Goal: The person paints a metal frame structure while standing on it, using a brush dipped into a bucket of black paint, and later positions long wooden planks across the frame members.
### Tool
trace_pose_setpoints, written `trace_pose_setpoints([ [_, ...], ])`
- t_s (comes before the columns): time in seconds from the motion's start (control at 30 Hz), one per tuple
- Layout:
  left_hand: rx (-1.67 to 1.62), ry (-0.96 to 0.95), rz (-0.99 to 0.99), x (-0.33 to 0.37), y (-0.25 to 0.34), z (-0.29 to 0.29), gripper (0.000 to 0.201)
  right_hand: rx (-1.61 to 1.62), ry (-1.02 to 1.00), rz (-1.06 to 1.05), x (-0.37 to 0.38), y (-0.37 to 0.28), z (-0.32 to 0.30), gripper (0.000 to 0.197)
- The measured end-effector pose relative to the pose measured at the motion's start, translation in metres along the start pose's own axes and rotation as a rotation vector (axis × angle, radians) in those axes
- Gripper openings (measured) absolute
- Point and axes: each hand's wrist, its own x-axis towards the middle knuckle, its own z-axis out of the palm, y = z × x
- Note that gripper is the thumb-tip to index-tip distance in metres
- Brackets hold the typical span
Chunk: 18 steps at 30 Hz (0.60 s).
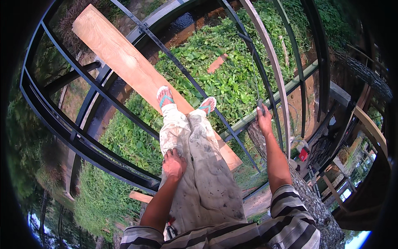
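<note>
My left hand (174,166) rests on the knee of my paint-stained pale trousers (211,178), its fingers slightly bent and apart, with nothing seen in it. Out to the right, my right hand (264,119) is closed around a small dark grey tool (260,103), mostly hidden by the fingers. A thin rod or wire seems to rise from it; its exact kind I cannot make out. The hand is beside a green metal beam (273,99). My feet, in sandals (166,98), are on a long wooden plank (120,56) that slants under my legs.
Dark metal bars (112,97) form an open frame around me, with curved ribs (269,50) on the right. Leafy plants (199,62) grow below. A tree trunk (315,199) leans at my right, near a red object (304,154). A loose wood piece (217,63) lies among the leaves.
</note>
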Motion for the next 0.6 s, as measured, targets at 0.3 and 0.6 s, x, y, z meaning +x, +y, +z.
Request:
trace_pose_setpoints([
  [0.3, 0.052, -0.094, -0.053, 0.003, 0.008, -0.001, 0.054, -0.003, 0.002, -0.018, 0.073, -0.004, -0.028, 0.058],
  [0.6, 0.068, -0.084, -0.044, 0.000, 0.017, 0.002, 0.052, -0.172, -0.031, -0.158, 0.020, 0.008, -0.032, 0.058],
])
